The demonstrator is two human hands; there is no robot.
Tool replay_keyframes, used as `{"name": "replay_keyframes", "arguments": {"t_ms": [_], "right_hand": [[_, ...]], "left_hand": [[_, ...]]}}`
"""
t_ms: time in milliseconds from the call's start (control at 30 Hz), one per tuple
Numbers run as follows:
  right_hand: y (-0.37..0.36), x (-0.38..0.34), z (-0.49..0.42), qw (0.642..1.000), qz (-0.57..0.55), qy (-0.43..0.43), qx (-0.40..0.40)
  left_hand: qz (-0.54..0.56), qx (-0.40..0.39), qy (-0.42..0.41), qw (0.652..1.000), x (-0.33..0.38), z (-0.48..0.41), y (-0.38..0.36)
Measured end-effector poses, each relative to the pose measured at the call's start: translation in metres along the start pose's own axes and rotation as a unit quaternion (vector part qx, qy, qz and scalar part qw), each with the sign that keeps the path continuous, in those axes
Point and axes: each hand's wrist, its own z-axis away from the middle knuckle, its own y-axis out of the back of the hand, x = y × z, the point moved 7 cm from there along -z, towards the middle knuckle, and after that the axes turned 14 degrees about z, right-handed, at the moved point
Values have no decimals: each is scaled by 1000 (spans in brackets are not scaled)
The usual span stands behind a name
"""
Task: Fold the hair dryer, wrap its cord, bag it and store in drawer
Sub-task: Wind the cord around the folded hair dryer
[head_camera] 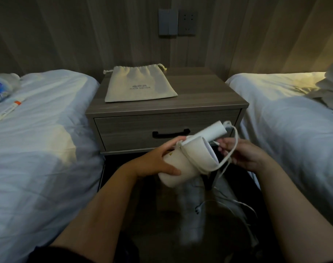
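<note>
Bottle (0, 88), tube (10, 108) on left bed (38, 139); wall socket (187, 22) above.

A hotel-style twin bedroom: a left bed (38, 149) and a right bed (285, 120), both white-sheeted, flank a wood-grain nightstand (199, 99) with one drawer (124, 130). On it lies a cloth drawstring bag (139, 84) printed "HAIR DRYER"; a wall switch (167, 22) and socket (187, 22) sit above.

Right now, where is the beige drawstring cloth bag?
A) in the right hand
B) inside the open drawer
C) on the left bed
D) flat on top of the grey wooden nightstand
D: the beige drawstring cloth bag lies flat atop the grey wooden nightstand, its drawer closed below.
</note>
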Motion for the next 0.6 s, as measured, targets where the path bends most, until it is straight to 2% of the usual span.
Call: {"name": "replay_keyframes", "arguments": {"t_ms": [133, 267, 333, 500, 600], "right_hand": [[-18, 2, -6, 999, 38, 21, -12], [-37, -2, -3, 995, 85, 46, -24], [-42, -4, 1, 995, 76, 39, -50], [-57, -9, 15, 982, 29, 32, -182], [-63, -8, 15, 987, 18, 32, -155]], "left_hand": [[139, 86, -6, 987, -2, -5, 10], [197, 138, 7, 971, -8, -7, 17], [209, 157, 9, 965, -7, -7, 18], [202, 201, -3, 959, -1, -6, 16], [140, 230, -29, 963, 2, -5, 13]]}}
